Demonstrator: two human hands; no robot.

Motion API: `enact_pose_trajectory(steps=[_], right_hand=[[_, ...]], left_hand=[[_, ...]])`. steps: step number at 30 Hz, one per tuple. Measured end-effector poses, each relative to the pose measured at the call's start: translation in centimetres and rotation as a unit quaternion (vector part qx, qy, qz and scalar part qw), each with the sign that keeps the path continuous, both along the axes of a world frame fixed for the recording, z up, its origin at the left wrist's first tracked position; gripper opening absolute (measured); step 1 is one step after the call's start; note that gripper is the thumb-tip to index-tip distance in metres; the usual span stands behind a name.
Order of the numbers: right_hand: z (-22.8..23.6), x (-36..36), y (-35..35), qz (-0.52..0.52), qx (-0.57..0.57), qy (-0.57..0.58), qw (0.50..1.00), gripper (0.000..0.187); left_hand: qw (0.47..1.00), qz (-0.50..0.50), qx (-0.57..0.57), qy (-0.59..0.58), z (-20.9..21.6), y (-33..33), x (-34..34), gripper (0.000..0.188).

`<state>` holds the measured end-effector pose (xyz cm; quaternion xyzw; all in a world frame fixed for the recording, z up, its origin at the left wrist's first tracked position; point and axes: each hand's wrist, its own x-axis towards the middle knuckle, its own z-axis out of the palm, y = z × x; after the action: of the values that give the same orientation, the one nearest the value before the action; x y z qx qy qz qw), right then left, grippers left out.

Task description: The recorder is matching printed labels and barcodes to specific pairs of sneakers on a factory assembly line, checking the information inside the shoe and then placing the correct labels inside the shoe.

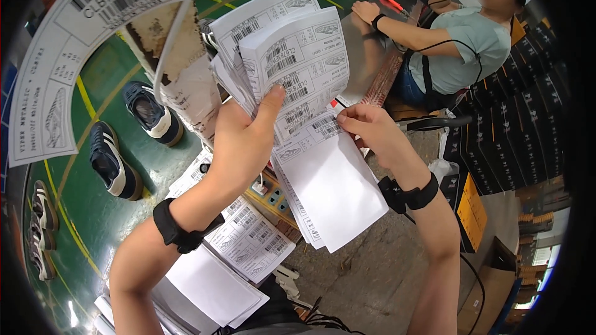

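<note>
My left hand (245,139) grips a thick stack of printed label sheets (310,43), its thumb pressed on the front. The sheets carry barcodes and small shoe drawings, and their upper ends fan apart. A mostly blank white sheet (338,189) hangs from the lower part of the stack. At the right edge of the labels, my right hand (375,133) pinches the paper between thumb and fingers. Both wrists wear black bands. Below my left forearm lie more label sheets (261,242) and blank-looking white paper (214,285).
Dark sneakers (115,158) and other shoes (40,229) stand on a green surface (87,223) at left. A long label strip (43,99) curves across the upper left. A power strip (276,198) sits behind the papers. Another person (462,49) sits at right near stacked black boxes (515,124).
</note>
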<state>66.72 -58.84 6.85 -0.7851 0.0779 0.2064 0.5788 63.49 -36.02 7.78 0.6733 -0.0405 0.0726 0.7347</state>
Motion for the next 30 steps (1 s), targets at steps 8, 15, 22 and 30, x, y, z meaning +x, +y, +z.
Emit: enact_pose_trajectory(steps=[8, 15, 22, 30], right_hand=[[-0.1, 1.8, -1.5, 0.003, 0.081, 0.102, 0.991, 0.019], [-0.7, 1.1, -0.2, -0.005, -0.002, -0.036, 0.999, 0.022], [-2.5, -0.9, 1.1, 0.059, -0.298, -0.463, 0.833, 0.01], [-2.2, -2.7, 2.9, 0.118, -0.39, -0.65, 0.642, 0.022]], left_hand=[[1.0, 0.011, 0.025, -0.014, -1.1, -0.8, 0.1, 0.038], [0.998, 0.041, -0.002, -0.046, -2.6, -0.4, 0.3, 0.039], [0.999, 0.011, 0.043, 0.003, -2.5, -0.7, 0.6, 0.044], [0.987, -0.064, 0.138, 0.042, -0.5, 0.1, 1.4, 0.038]])
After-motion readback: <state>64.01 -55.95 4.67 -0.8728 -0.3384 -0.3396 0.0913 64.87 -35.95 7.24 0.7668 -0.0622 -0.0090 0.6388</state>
